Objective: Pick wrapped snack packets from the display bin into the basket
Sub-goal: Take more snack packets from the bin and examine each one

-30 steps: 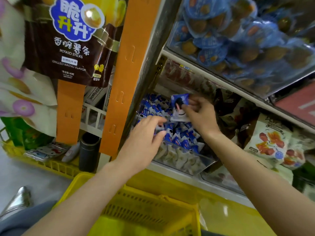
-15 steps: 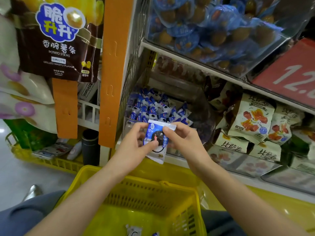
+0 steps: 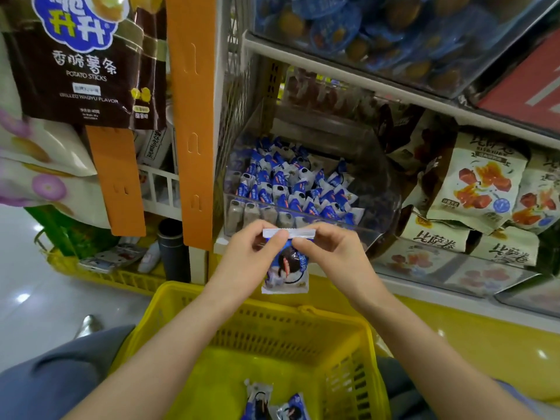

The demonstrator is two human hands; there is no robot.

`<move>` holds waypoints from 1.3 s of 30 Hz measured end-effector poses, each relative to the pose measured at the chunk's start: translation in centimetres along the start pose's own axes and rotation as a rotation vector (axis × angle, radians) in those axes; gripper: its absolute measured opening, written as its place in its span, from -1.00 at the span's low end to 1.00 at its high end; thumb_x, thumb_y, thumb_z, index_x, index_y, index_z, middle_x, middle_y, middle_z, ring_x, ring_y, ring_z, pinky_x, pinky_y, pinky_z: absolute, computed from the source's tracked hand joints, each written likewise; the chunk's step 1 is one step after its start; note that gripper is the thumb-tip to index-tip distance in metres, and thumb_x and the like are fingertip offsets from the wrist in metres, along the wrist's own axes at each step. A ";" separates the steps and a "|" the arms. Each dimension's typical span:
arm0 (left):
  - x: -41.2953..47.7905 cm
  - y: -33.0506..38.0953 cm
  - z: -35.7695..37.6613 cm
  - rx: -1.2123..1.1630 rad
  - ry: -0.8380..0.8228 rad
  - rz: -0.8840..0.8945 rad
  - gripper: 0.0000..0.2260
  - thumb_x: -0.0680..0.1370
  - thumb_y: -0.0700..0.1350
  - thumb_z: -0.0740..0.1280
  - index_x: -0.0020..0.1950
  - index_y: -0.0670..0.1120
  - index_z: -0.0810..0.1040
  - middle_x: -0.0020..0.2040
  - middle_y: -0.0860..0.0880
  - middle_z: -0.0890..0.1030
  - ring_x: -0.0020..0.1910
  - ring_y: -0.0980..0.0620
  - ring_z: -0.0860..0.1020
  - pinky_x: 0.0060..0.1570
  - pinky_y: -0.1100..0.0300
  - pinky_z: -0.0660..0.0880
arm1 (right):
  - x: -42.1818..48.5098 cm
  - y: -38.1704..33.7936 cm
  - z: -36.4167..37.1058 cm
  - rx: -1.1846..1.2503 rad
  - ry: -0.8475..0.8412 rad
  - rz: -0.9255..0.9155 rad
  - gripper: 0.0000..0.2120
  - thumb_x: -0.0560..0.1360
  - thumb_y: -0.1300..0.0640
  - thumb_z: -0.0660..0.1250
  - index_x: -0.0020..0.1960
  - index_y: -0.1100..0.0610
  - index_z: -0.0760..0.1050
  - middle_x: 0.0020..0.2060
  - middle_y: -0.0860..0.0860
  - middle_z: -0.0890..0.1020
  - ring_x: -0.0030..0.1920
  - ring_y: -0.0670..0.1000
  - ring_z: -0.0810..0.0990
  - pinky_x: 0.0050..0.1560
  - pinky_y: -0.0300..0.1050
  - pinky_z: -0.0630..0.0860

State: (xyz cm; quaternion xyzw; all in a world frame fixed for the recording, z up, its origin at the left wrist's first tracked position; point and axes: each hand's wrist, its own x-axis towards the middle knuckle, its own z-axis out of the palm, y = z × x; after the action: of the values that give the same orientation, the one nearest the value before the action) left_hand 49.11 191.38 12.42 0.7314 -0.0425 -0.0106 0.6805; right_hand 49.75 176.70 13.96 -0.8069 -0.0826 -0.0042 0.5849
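Centrally, one wrapped packet (image 3: pixel 286 271) hangs upright between two hands, in front of and just below the clear front wall of the display bin (image 3: pixel 375 234). The left hand (image 3: pixel 254 259) pinches the left end of its white sealed top edge with thumb and forefinger; the right hand (image 3: pixel 330 262) pinches the right end the same way. The packet's bottom edge sits just above the far rim of the yellow basket (image 3: pixel 181 298), with a thin gap between them.

Below the hands the basket's mouth is open, and both forearms reach over it from the lower corners of the frame. Two packets lie on its floor at the bottom edge of the frame, one (image 3: pixel 257 401) left of the other (image 3: pixel 292 410), touching or nearly so. The rest of the floor that shows is bare.

Behind the hands the bin is open on top, with a heap of blue and white packets (image 3: pixel 291 183) too many to count. Dark open space shows between the heap and the white shelf edge (image 3: pixel 363 83) above it.

Two orange strips hang in the left half of the frame, a long one (image 3: pixel 189 116) just beside the bin's left side and a shorter one (image 3: pixel 116 183) further left. A brown potato sticks bag (image 3: pixel 81 62) fills the upper left. Beige snack bags (image 3: pixel 478 183) crowd the right.
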 end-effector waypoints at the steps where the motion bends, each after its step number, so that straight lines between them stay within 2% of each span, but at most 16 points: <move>1: 0.0 -0.1 0.2 0.007 0.028 0.019 -0.83 0.58 -0.07 0.23 -0.05 -0.17 0.50 -0.13 -0.18 0.61 -0.13 -0.04 0.60 -0.17 0.16 0.51 | -0.1 0.1 0.1 -0.045 0.008 -0.025 -0.97 0.46 0.24 0.36 -0.11 0.18 0.58 -0.24 0.18 0.65 -0.25 -0.11 0.57 -0.23 -0.29 0.50; 4: 0.0 0.0 0.6 -0.100 0.136 0.019 -0.85 0.58 -0.12 0.23 -0.12 -0.18 0.48 -0.18 -0.22 0.59 -0.21 -0.04 0.56 -0.18 0.05 0.50 | -0.3 0.3 0.5 -0.089 -0.014 -0.050 -0.83 0.42 0.20 0.42 0.00 0.07 0.55 -0.14 -0.02 0.67 -0.13 -0.13 0.62 -0.05 -0.28 0.53; 7: 0.1 0.2 1.0 -0.319 0.192 -0.073 -0.86 0.60 -0.14 0.20 -0.05 -0.19 0.47 -0.13 -0.19 0.60 -0.17 -0.04 0.57 -0.16 0.03 0.51 | -0.9 0.3 0.9 -0.120 -0.014 -0.002 -0.73 0.36 0.19 0.48 0.01 0.00 0.54 -0.09 -0.10 0.66 -0.06 -0.13 0.63 0.06 -0.16 0.55; 10: 0.2 -0.1 1.0 -0.262 0.200 -0.093 -0.84 0.58 -0.06 0.22 0.04 -0.12 0.51 -0.02 -0.09 0.62 -0.03 -0.01 0.59 0.05 0.06 0.51 | -1.6 0.2 0.6 -0.306 0.163 -0.166 -0.70 0.32 0.17 0.51 -0.02 -0.06 0.52 -0.12 -0.18 0.60 -0.10 -0.22 0.56 -0.06 -0.39 0.47; 12: 0.0 -0.1 1.0 -0.341 0.102 -0.161 -0.74 0.56 0.04 0.19 0.12 -0.08 0.51 0.02 -0.07 0.64 0.00 0.01 0.62 0.10 0.06 0.52 | -1.9 -0.1 0.1 -0.562 0.263 -0.338 -0.67 0.33 0.17 0.50 0.05 0.01 0.54 -0.08 -0.12 0.57 -0.06 -0.18 0.51 -0.08 -0.39 0.43; 14: -0.3 0.1 0.9 -0.526 -0.063 -0.200 -0.60 0.52 0.12 0.16 0.18 -0.11 0.51 0.06 -0.13 0.65 0.03 -0.02 0.62 0.07 0.02 0.55 | -2.0 0.0 0.0 -0.825 0.289 -0.490 -0.61 0.29 0.23 0.53 0.09 0.11 0.56 -0.04 0.00 0.58 -0.02 -0.03 0.51 -0.08 -0.24 0.45; 16: -0.4 0.3 0.7 -0.590 -0.126 -0.169 -0.61 0.49 0.09 0.22 0.20 -0.12 0.51 0.10 -0.13 0.64 0.06 -0.03 0.61 0.03 -0.02 0.57 | -2.1 0.2 0.1 -0.945 0.251 -0.572 -0.59 0.27 0.30 0.51 0.11 0.17 0.57 -0.01 0.08 0.60 -0.01 0.10 0.54 -0.04 -0.09 0.49; 19: -0.3 0.0 0.6 -0.520 -0.044 -0.162 -0.73 0.57 -0.14 0.23 0.27 -0.10 0.48 0.11 -0.10 0.64 0.03 -0.02 0.63 -0.11 0.06 0.60 | -2.0 0.3 0.1 -0.926 0.149 -0.579 -0.59 0.33 0.32 0.44 0.17 0.20 0.54 0.09 0.13 0.58 0.11 0.17 0.54 0.09 0.05 0.49; 24: -0.1 0.0 0.4 -0.494 -0.053 -0.139 -0.73 0.61 -0.24 0.15 0.29 -0.10 0.45 0.02 -0.09 0.67 -0.04 -0.03 0.65 -0.23 0.15 0.59 | -2.0 0.4 -0.4 -0.662 0.042 -0.490 -0.49 0.39 0.30 0.42 0.31 0.18 0.40 0.16 0.00 0.50 0.22 -0.08 0.41 0.28 -0.30 0.27; 28: -0.1 0.0 0.1 -0.440 -0.063 -0.086 -0.70 0.60 -0.22 0.17 0.32 -0.02 0.42 0.03 -0.06 0.66 -0.08 0.02 0.65 -0.26 0.24 0.55 | -1.6 0.4 -1.2 -0.526 -0.001 -0.409 -0.42 0.40 0.18 0.45 0.36 0.11 0.33 0.23 -0.13 0.39 0.29 -0.22 0.32 0.33 -0.36 0.27; 30: 0.0 0.0 0.1 -0.449 -0.062 -0.081 -0.68 0.58 -0.17 0.22 0.33 0.00 0.42 0.05 -0.06 0.66 -0.07 0.04 0.64 -0.20 0.23 0.56 | -1.5 0.5 -1.4 -0.533 0.006 -0.387 -0.41 0.39 0.12 0.46 0.37 0.08 0.33 0.20 -0.14 0.42 0.23 -0.34 0.32 0.26 -0.47 0.27; 32: 0.0 0.1 0.0 -0.437 -0.052 -0.086 -0.63 0.50 -0.05 0.28 0.32 0.02 0.43 0.06 -0.04 0.65 -0.05 0.06 0.63 -0.14 0.18 0.55 | -1.6 0.5 -1.4 -0.526 0.032 -0.348 -0.44 0.41 0.02 0.41 0.37 0.00 0.32 0.13 -0.26 0.43 0.15 -0.43 0.35 0.16 -0.55 0.29; 34: -0.2 0.2 -0.1 -0.351 -0.062 -0.080 -0.51 0.38 0.13 0.30 0.30 0.07 0.43 0.09 0.03 0.62 -0.02 0.14 0.60 -0.06 0.19 0.52 | -1.9 0.3 -1.1 -0.478 0.051 -0.294 -0.52 0.42 -0.18 0.28 0.31 -0.09 0.36 -0.02 -0.39 0.48 0.03 -0.35 0.50 0.03 -0.45 0.45; 36: -0.5 0.5 0.0 -0.239 -0.095 -0.046 -0.47 0.31 0.24 0.29 0.26 0.15 0.43 0.08 0.15 0.58 -0.02 0.26 0.58 -0.03 0.32 0.49 | -2.0 0.0 -0.9 -0.378 0.082 -0.247 -0.65 0.43 -0.27 0.16 0.07 -0.09 0.47 -0.26 -0.30 0.59 -0.24 -0.21 0.60 -0.26 -0.32 0.54; 38: -0.7 0.7 0.2 -0.208 -0.120 0.004 -0.59 0.36 0.16 0.31 0.19 0.12 0.46 0.03 0.17 0.60 -0.04 0.31 0.58 -0.12 0.43 0.49 | -1.8 -0.4 -0.8 -0.233 0.103 -0.177 -0.70 0.45 -0.23 0.14 -0.13 -0.04 0.51 -0.35 -0.17 0.63 -0.42 -0.14 0.59 -0.42 -0.30 0.49; 39: -0.7 0.7 0.3 -0.208 -0.127 0.024 -0.67 0.42 0.07 0.34 0.16 0.08 0.47 0.01 0.14 0.63 -0.03 0.27 0.59 -0.13 0.41 0.51 | -1.7 -0.6 -0.8 -0.139 0.100 -0.120 -0.70 0.45 -0.19 0.14 -0.15 -0.01 0.51 -0.38 -0.11 0.64 -0.46 -0.12 0.58 -0.45 -0.30 0.48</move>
State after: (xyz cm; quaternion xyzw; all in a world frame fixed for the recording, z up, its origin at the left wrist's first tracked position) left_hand 48.39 191.09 13.09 0.6542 -0.0930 -0.0532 0.7487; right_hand 48.06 175.94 14.55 -0.8379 -0.1013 -0.0852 0.5295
